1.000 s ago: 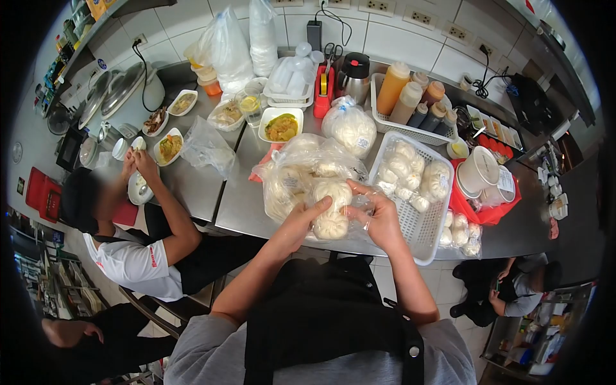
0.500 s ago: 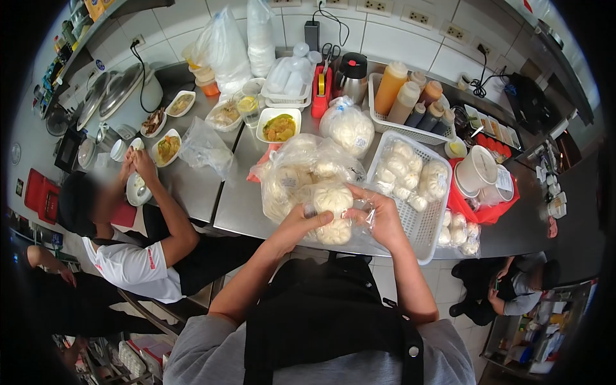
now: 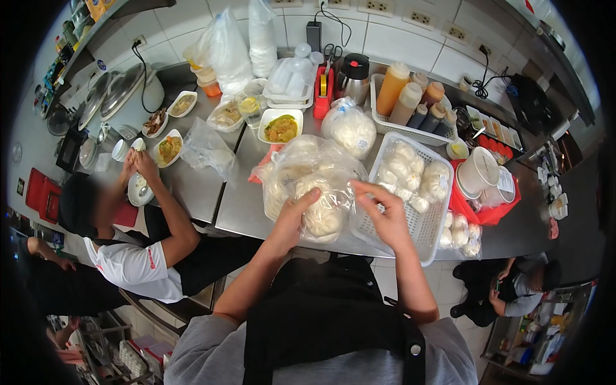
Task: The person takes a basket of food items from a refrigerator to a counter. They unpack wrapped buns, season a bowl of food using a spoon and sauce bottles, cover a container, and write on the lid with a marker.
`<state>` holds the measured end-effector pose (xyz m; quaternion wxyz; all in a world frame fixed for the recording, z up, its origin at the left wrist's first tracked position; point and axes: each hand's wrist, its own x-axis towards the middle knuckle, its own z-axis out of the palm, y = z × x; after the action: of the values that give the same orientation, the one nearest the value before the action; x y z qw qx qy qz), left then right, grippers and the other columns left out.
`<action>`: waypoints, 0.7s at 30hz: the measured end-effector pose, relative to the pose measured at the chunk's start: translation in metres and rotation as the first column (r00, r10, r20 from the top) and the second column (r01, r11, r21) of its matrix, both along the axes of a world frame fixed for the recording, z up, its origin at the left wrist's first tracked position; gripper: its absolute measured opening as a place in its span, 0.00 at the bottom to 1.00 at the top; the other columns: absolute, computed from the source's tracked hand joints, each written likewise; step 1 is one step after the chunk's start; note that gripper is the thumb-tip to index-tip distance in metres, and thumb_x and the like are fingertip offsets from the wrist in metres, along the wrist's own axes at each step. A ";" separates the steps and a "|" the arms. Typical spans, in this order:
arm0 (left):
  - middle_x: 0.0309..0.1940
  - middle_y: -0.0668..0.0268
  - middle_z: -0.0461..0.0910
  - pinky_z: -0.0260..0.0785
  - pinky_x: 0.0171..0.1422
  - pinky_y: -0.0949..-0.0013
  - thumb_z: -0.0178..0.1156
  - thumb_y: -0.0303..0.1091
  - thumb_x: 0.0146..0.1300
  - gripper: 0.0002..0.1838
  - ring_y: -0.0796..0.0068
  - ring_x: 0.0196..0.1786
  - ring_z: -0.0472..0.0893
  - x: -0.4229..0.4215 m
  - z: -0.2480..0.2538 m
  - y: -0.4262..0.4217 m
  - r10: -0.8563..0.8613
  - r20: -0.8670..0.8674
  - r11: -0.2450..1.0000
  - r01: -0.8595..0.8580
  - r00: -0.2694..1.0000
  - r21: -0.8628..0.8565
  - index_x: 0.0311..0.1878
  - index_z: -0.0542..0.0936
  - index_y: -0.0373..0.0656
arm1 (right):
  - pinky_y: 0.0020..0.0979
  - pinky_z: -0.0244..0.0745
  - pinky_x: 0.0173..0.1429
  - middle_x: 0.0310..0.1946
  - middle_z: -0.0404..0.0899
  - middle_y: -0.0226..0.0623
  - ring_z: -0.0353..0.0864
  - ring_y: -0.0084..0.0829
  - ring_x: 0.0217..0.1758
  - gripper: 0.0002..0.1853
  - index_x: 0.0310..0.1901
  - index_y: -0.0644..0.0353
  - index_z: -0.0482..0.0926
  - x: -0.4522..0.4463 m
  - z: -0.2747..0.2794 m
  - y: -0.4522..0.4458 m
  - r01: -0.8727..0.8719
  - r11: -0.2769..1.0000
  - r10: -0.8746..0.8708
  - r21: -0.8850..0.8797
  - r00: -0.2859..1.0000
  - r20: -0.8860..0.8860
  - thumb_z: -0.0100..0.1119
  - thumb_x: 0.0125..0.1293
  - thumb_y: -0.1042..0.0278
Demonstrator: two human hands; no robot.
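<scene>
In front of me is a clear plastic bag of white steamed buns. My left hand grips its left side, thumb across the front. On the bag's right, my right hand pinches the loose plastic edge between thumb and fingertips. A larger clear bag of buns lies right behind, partly covered by the held one. To the right stands a white perforated basket with several bagged buns in it. Another knotted bag of buns sits farther back.
A bowl of yellow food, a red tape dispenser and a basket of sauce bottles line the back. Red bag with white tubs stands at right. At left, a seated co-worker handles food over a bowl.
The bag of buns in my hands has turned and shifted slightly left. My right hand has drawn away from the buns to the bag's plastic edge.
</scene>
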<state>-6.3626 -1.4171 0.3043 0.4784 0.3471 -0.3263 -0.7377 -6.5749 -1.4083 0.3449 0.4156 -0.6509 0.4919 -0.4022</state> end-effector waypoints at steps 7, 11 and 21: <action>0.55 0.59 0.78 0.74 0.58 0.65 0.61 0.37 0.69 0.25 0.69 0.54 0.80 -0.011 0.004 0.001 0.181 -0.049 0.983 -0.183 0.982 -0.028 0.64 0.69 0.35 | 0.31 0.71 0.62 0.69 0.63 0.38 0.68 0.30 0.66 0.30 0.68 0.57 0.65 0.015 -0.022 0.013 0.002 0.996 -0.028 0.088 0.954 0.298 0.61 0.64 0.76; 0.61 0.59 0.73 0.69 0.65 0.59 0.58 0.41 0.71 0.29 0.67 0.63 0.74 -0.034 -0.002 0.012 0.250 -0.096 0.958 -0.261 0.963 -0.122 0.68 0.63 0.37 | 0.33 0.75 0.58 0.65 0.68 0.44 0.74 0.30 0.61 0.42 0.73 0.57 0.52 0.036 -0.032 0.015 0.124 0.974 -0.194 0.189 0.891 0.411 0.66 0.61 0.77; 0.72 0.56 0.60 0.59 0.73 0.43 0.44 0.61 0.72 0.40 0.58 0.73 0.63 -0.007 -0.005 0.009 -0.237 -0.402 0.971 0.223 0.884 -0.084 0.76 0.51 0.43 | 0.28 0.75 0.53 0.42 0.84 0.44 0.82 0.27 0.43 0.43 0.73 0.60 0.51 -0.007 -0.016 -0.005 0.169 0.946 -0.287 0.278 0.836 0.468 0.66 0.61 0.75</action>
<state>-6.3693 -1.4080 0.2998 0.4513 0.1355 -0.2708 -0.8394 -6.5820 -1.4136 0.3287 0.5487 -0.4086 0.4834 -0.5461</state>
